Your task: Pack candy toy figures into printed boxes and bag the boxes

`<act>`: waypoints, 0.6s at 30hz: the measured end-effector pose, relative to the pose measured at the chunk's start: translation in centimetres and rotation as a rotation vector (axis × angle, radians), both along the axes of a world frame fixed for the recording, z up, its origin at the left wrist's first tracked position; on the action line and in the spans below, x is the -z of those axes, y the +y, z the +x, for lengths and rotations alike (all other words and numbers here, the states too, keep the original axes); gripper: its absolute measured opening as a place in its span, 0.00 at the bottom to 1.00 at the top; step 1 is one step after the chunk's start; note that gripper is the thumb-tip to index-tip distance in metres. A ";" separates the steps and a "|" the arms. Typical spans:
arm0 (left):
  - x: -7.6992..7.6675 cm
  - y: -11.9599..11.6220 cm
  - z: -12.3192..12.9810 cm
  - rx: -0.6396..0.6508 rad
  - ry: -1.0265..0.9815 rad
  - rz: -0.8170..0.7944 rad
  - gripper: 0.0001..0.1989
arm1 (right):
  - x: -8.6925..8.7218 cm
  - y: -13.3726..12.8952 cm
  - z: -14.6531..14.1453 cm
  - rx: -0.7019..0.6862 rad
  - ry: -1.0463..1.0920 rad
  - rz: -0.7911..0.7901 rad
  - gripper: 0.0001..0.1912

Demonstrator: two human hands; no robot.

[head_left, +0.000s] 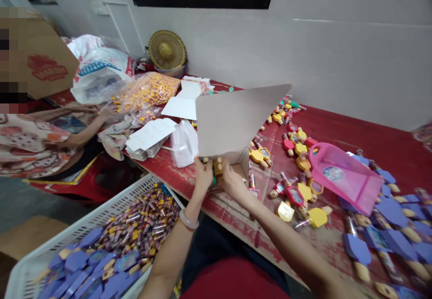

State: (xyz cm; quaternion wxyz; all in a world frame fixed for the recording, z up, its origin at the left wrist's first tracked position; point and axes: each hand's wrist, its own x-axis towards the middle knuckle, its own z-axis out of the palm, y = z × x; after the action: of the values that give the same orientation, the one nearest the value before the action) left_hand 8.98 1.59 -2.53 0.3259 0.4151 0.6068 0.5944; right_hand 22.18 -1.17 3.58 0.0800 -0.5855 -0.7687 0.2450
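An open cardboard box (232,119), its grey-white lid raised, sits at the table's near edge in front of me. Both my hands reach into it. My left hand (203,175) is closed at the box's left side, close to a tan knob and a bit of green; what its fingers grip is partly hidden. The fingers of my right hand (231,181) pinch a yellow toy (218,167) with a tan end, beside the left hand. Loose yellow and red toys (295,195) with tan knobs and clear tubes lie right of the box.
A pink scoop (347,173) rests by purple toys (391,213) at right. A white crate (97,200) of tubes and purple toys stands lower left. White cartons (150,135) and bagged orange pieces (151,92) lie left. Another person's arms (84,128) work there. A fan (167,49) is behind.
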 end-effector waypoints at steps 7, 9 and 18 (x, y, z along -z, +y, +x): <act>0.1 0.1 -0.2 -0.018 -0.001 -0.018 0.14 | 1.7 -0.3 3.2 0.007 0.266 0.031 0.14; 0.1 0.1 -0.3 -0.011 -0.003 -0.028 0.14 | 2.1 -0.1 2.5 0.052 0.219 0.089 0.05; -0.8 -0.5 -0.7 0.009 0.033 -0.060 0.13 | 4.0 -3.3 7.2 0.172 0.440 0.124 0.19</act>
State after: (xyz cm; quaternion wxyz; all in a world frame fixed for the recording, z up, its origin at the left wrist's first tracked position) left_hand 8.33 1.08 -1.77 0.3307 0.4175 0.6280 0.5673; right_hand 29.41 -4.43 -0.42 0.3019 -0.5752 -0.6936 0.3115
